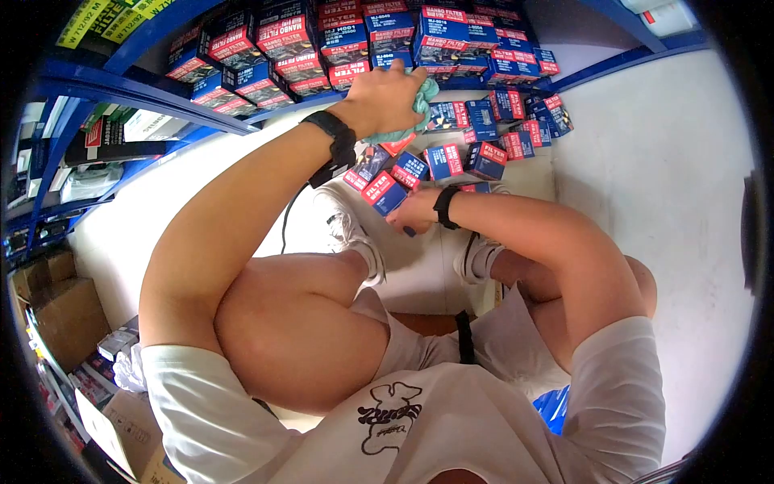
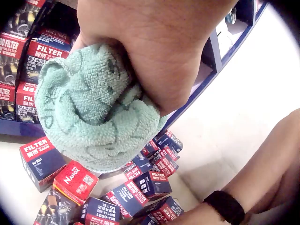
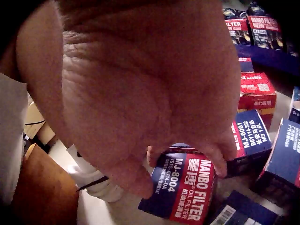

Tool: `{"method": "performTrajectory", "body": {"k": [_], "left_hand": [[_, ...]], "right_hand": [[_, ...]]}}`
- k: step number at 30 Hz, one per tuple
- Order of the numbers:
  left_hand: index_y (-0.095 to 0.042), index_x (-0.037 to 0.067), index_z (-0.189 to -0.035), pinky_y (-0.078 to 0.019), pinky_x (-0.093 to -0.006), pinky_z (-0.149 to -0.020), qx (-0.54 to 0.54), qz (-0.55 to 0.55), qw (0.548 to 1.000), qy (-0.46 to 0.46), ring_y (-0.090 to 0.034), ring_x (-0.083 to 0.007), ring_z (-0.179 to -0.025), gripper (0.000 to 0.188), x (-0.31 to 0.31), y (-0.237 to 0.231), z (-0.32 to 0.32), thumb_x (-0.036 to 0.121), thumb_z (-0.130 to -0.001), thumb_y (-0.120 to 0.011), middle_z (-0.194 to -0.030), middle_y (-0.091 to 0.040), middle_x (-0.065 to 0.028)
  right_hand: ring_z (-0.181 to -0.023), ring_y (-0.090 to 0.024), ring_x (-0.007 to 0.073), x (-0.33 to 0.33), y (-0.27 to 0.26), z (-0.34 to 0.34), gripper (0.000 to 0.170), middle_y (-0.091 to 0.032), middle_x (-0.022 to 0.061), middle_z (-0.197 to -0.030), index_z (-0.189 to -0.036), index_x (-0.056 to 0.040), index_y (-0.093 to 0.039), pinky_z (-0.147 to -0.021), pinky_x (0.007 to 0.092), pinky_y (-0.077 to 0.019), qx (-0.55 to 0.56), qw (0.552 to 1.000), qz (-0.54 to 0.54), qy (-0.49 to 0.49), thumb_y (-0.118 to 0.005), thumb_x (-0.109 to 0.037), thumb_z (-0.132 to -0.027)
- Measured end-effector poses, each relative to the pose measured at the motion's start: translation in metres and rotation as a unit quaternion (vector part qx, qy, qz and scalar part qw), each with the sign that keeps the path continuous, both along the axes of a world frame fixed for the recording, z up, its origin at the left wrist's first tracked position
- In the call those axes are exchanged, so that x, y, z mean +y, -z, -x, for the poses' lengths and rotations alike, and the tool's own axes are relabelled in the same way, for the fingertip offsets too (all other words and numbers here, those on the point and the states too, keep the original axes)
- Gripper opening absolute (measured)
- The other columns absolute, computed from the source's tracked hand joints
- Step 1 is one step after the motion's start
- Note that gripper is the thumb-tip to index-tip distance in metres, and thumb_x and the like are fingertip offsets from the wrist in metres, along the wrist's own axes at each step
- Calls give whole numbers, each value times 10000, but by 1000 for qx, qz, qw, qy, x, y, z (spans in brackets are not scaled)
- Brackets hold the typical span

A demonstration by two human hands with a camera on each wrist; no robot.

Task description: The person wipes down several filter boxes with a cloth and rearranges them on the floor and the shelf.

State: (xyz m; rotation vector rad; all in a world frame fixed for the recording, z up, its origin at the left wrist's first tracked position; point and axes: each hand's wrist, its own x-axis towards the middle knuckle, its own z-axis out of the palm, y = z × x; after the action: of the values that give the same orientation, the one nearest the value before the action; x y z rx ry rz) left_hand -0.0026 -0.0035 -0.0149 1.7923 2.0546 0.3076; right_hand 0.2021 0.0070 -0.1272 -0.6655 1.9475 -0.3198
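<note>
My left hand [image 1: 387, 98] holds a bunched pale green towel [image 2: 93, 108] up against the front of the stacked filter boxes on the shelf. Its fingers are largely hidden behind the cloth in the left wrist view. Lower down, my right hand [image 1: 415, 210] grips a red and blue oil filter box [image 3: 180, 187] marked MJ-8004, thumb on one side and fingers on the other. Beside that box, on the floor, are a blue MJ-6001 box [image 3: 251, 138] and a red Nanox box [image 2: 75, 181].
Rows of filter boxes [image 1: 282, 36] fill the blue shelf [image 1: 298, 105] ahead. Several loose boxes [image 1: 488, 160] stand on the floor in front of it. A white wall [image 1: 645, 161] rises at the right. Cardboard boxes [image 1: 72, 319] sit at the left. My shoes [image 1: 347, 226] flank the work area.
</note>
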Motion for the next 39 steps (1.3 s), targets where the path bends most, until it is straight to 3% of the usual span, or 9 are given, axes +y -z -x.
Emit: {"method": "performTrajectory", "body": {"k": [3,6,10,13,15,16,28,30,39], "left_hand": [[-504,103,-1382,-573,-498,-808,-4,3,1000,-14,-668,-414,-1017,695,1,0,-1,401,-787,-704,-1182,-594,-244],[-513,96,-1367,-574,-498,-804,-10,7,1000,-13,-666,-417,-1019,677,0,-1,0,391,-786,-699,-1184,-595,-249],[-523,86,-1349,-574,-500,-808,-9,2,1000,-15,-666,-419,-1020,663,1,-1,-1,385,-784,-700,-1190,-595,-254],[-524,84,-1345,-573,-500,-813,-12,14,1000,-16,-664,-419,-1024,668,1,-5,-2,386,-778,-708,-1192,-594,-255],[-525,85,-1345,-572,-501,-818,-11,20,1000,-14,-662,-419,-1029,672,-1,-5,-2,387,-775,-713,-1191,-594,-254],[-510,77,-1310,-569,-509,-813,-9,10,1000,-6,-668,-430,-1004,627,-1,-3,-1,391,-797,-689,-1175,-594,-262],[-475,69,-1291,-562,-519,-817,-4,11,1000,1,-662,-449,-1009,628,-2,0,1,391,-800,-699,-1180,-583,-276],[-468,66,-1300,-560,-519,-820,-6,15,1000,2,-660,-450,-1015,638,-2,-2,1,386,-800,-702,-1182,-581,-279],[-514,69,-1316,-566,-500,-851,0,42,999,-7,-650,-420,-1062,645,-1,-5,-1,403,-801,-712,-1198,-589,-245]], "right_hand": [[-1046,-661,354,-8,-22,4,362,-678,69,-1117,-1158,-195,-606,-901,515,-525,-16,997,-64,30,-667,-213,-802],[-1041,-652,392,-9,8,-11,314,-658,96,-1083,-1101,-138,-577,-927,582,-504,-18,995,-29,97,-652,-205,-803],[-1052,-649,398,-1,-25,-2,283,-654,122,-1091,-1084,-120,-555,-934,638,-483,-32,997,-1,71,-644,-214,-833],[-1003,-659,340,0,-37,-1,341,-602,35,-1143,-1119,-147,-595,-924,587,-485,-39,997,5,64,-666,-97,-789],[-1055,-652,400,2,-30,-10,311,-654,105,-1056,-1099,-109,-531,-911,703,-456,12,999,9,49,-658,-196,-829],[-1055,-652,400,5,-28,-14,311,-654,105,-1056,-1099,-109,-531,-911,703,-456,12,999,9,50,-658,-196,-829],[-1128,-633,291,30,-92,-4,330,-618,14,-1259,-1039,-111,-723,-846,634,-467,40,982,109,149,-626,-92,-724],[-1171,-598,305,36,-107,5,479,-499,-13,-1500,-1076,-140,-763,-914,527,-434,-27,983,75,163,-601,-2,-647],[-1066,-664,321,92,-120,18,267,-559,71,-1442,-868,-55,-776,-837,436,-548,78,969,77,220,-605,-38,-664]]}}
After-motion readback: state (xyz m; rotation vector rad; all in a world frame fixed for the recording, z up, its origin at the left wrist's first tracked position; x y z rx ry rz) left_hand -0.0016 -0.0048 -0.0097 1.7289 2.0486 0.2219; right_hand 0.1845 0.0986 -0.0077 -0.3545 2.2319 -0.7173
